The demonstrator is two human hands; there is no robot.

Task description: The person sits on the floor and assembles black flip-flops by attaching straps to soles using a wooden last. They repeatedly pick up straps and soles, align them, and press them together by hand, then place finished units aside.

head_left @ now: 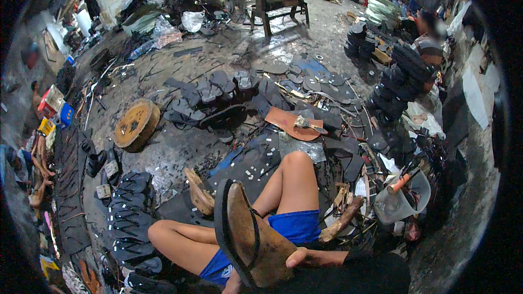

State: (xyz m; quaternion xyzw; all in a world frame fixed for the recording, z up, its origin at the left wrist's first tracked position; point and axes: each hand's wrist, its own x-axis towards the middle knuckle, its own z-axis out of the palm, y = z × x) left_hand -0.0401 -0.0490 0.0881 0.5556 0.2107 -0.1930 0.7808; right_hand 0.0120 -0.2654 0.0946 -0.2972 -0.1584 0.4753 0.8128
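A worn wooden shoe last (271,245) stands tilted, toe up, in front of my bent legs. A black sandal (222,223) is fitted on it: the thick sole runs along its left side and a thin strap crosses the wood. My right hand (298,257) grips the last near its ankle end, thumb across the wood. Low at the picture's edge, a small part of my left hand (232,282) shows beside the heel of the sole; its fingers are hidden. Another wooden last (199,191) lies on the floor just beyond the sandal.
Black sandals (131,218) lie in a row at my left. A round wooden block (136,124) is farther out. Ahead lies a brown sheet (291,123) with a tool on it. A translucent bin (400,198) stands at right. Other people, including one by a fan (235,4), sit around.
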